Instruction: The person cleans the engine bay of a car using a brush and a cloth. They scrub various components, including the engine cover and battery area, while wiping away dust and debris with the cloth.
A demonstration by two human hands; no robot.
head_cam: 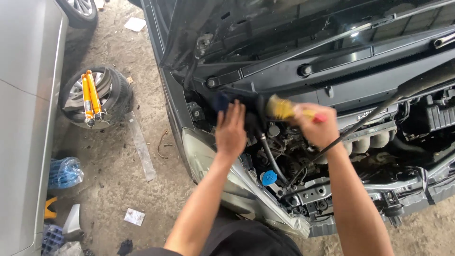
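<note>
The right hand (316, 127) is closed on a paintbrush (284, 110) with yellow bristles, over the engine bay. It looks light, bristles soft; the stiff handle is the place to hold. The left hand (231, 132), fingers spread, reaches beside it toward a dark blue part (220, 101).

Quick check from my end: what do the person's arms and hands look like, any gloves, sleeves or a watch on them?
Both hands are bare: no gloves on the left hand or the right hand. Both forearms are uncovered up to the bottom edge of the frame, with no sleeves, watch or wristband visible. The fingers are too blurred to tell about rings. Dark clothing shows between the arms.
</note>
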